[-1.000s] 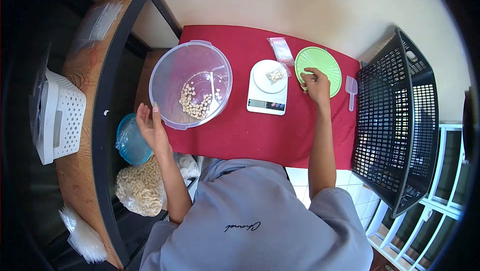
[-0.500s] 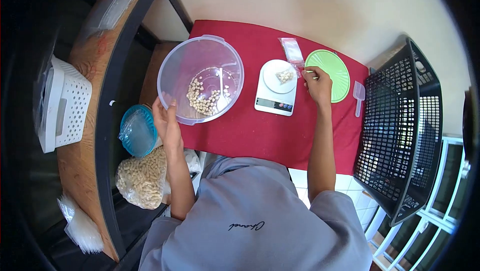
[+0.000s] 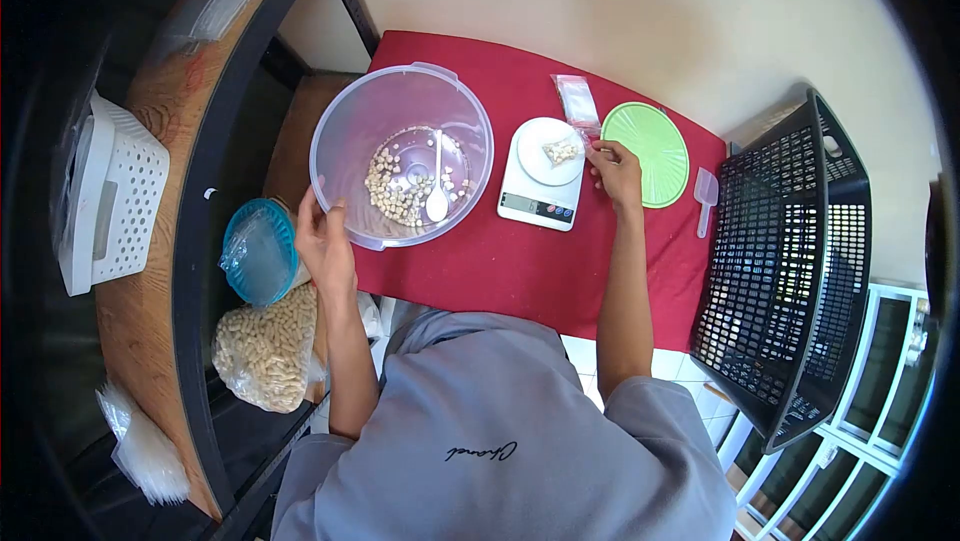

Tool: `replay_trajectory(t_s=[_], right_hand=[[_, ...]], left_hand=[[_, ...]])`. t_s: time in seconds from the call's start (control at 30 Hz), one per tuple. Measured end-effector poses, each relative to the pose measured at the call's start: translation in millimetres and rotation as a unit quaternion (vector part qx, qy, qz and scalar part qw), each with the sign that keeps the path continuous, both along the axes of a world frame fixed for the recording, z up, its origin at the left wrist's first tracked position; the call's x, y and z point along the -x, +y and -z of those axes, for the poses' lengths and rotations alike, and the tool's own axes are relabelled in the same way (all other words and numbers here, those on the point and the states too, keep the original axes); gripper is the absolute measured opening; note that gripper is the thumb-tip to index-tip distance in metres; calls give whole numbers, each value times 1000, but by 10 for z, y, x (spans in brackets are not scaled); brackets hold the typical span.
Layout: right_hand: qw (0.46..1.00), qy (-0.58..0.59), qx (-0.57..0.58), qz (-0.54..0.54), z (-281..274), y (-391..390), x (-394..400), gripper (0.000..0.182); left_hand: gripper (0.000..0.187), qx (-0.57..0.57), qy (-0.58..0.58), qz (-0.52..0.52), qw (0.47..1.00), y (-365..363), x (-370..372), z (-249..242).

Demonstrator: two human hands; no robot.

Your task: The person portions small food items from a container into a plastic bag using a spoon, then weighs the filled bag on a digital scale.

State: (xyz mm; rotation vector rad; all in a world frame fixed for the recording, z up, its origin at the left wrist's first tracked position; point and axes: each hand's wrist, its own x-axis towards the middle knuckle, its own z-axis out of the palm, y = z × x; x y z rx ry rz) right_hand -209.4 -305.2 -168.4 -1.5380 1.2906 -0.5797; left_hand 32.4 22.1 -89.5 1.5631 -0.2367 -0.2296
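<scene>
My left hand (image 3: 328, 246) grips the near left rim of a large clear plastic tub (image 3: 340, 131). Inside it lie scattered pale nut-like pieces (image 3: 395, 191) and a white plastic spoon (image 3: 437, 203). To the tub's right is a white digital kitchen scale (image 3: 515, 181), carrying a small clear bag (image 3: 562, 151) of similar pieces on its round plate. My right hand (image 3: 618, 176) is beside the plate's right edge, thumb and fingers pinched at what looks like the bag's clear end. The fingertips partly hide that end.
Behind the scale lies a stack of small plastic bags (image 3: 574, 98). A green lid (image 3: 660, 156) and a small clear scoop (image 3: 705, 196) lie to the right, before a tall black basket (image 3: 785, 271). At left are a blue basket (image 3: 290, 271), a filled bag (image 3: 265, 356) and a shelf (image 3: 150, 311).
The view has shifted slightly. The tub sits a little nearer the scale, and the spoon and pieces inside have shifted. My right hand stays by the scale's plate, still pinching.
</scene>
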Motion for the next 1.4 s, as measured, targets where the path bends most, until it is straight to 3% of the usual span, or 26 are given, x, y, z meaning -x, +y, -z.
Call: replay_trajectory(t_s=[0.47, 0.57, 0.63, 0.67, 0.73, 0.77, 0.83, 0.9, 0.97, 1.0, 1.07, 1.17, 1.2, 1.23, 1.3, 1.33, 1.37, 1.4], right_hand=[[995, -95, -7, -19, -146, -13, -81, 10], [996, -82, 2, -34, -324, 21, -111, 9], [995, -47, 30, -83, -511, 62, -119, 11], [995, -47, 31, -85, -622, 86, -122, 11], [953, -25, 231, -197, -915, 165, -140, 14], [952, -26, 231, -201, -1155, 239, -153, 14], [917, 12, 271, -292, -1725, 419, -212, 14], [900, -40, 267, -343, -2120, 581, -290, 12], [877, -91, 258, -394, -2368, 733, -448, 11], [856, -109, 254, -436, -2464, 829, -565, 11], [813, -113, 258, -509, -2548, 1008, -797, 12], [775, -177, 302, -526, -2403, 1206, -1164, 11], [773, -179, 303, -528, -2374, 1222, -1251, 11], [781, -173, 258, -542, -2346, 1221, -1338, 11], [785, -164, 210, -559, -2202, 1176, -1556, 11], [793, -144, 226, -547, -2052, 1124, -1701, 11], [800, -124, 242, -535, -1893, 1063, -1840, 11], [757, -42, 281, -588, -1722, 978, -1975, 14]], left_hand=[[35, 7, 57, 47, 997, -44, 116, -35], [35, -28, 29, 26, 999, -63, 116, -109], [34, -81, -136, -35, 987, -47, 78, -144], [30, -35, -128, -62, 989, -71, 107, -224], [28, 1, -159, -50, 986, -111, 141, -419], [26, 34, -189, -37, 981, -105, 147, -462], [30, 60, -195, 8, 979, -111, 115, -516], [39, 104, -248, 203, 941, -232, 126, -694], [51, 207, -132, 315, 917, -408, 211, -871], [51, 205, -135, 307, 919, -464, 232, -914], [55, 210, -56, 454, 864, -518, 252, -972], [54, 154, 32, 441, 884, -444, 256, -952], [41, 145, -29, 405, 902, -450, 239, -905], [41, 145, -30, 402, 903, -415, 208, -867], [24, 83, 49, 325, 941, -315, 153, -784], [13, 49, -44, 270, 961, -349, 150, -737], [13, 48, -43, 267, 962, -323, 157, -670], [11, 52, -33, 245, 967, -305, 148, -604]])
